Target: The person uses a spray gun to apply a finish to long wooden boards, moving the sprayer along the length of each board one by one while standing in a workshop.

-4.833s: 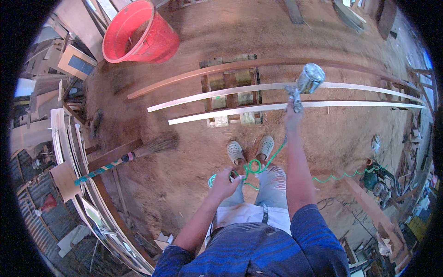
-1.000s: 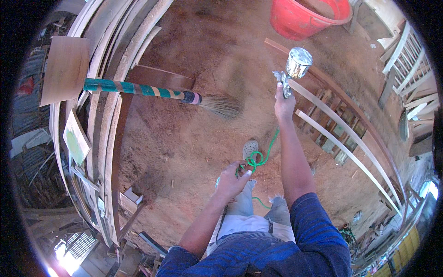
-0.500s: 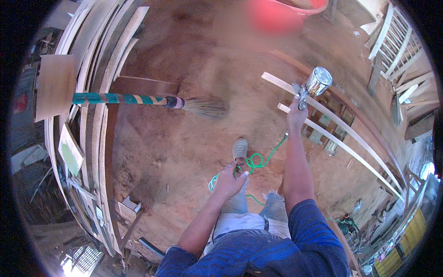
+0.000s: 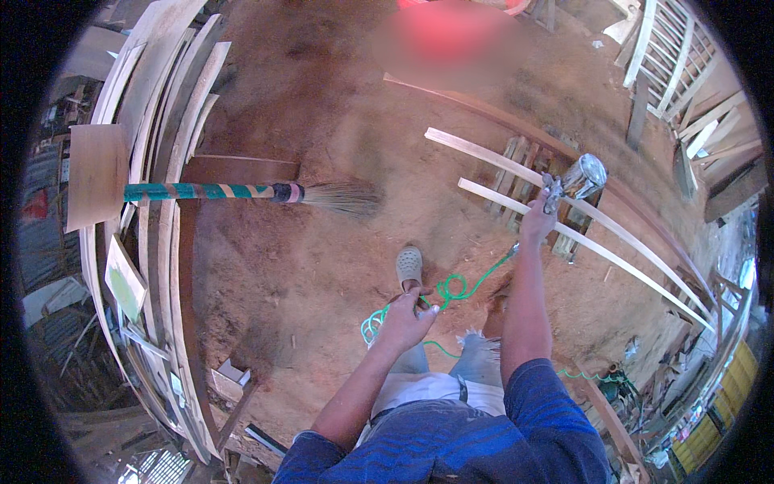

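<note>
My right hand (image 4: pixel 538 223) is closed around the handle of a spray gun (image 4: pixel 551 194). The gun's shiny metal cup (image 4: pixel 587 176) tilts up to the right. A thin green hose (image 4: pixel 484 276) hangs from below that hand and loops toward my left hand (image 4: pixel 406 321), whose fingers curl around it. More coils show on that hand's left side. Beyond and beneath the gun, two long pale wooden strips (image 4: pixel 484 152) (image 4: pixel 492 194) lie side by side across a low slatted wooden piece (image 4: pixel 516 173). The gun hovers over the strips.
Long boards (image 4: pixel 165 121) are stacked at the left. A broom (image 4: pixel 322 196) with a green-wrapped handle juts from them. A red tub (image 4: pixel 451 24), partly blurred, stands at the far side. A slatted wooden frame (image 4: pixel 677 56) leans far right. A dark plank (image 4: pixel 484 105) lies beyond the strips.
The view has shifted a little. My right hand with the spray gun has moved right and nearer, over the strips. My left hand stays low with the hose.
</note>
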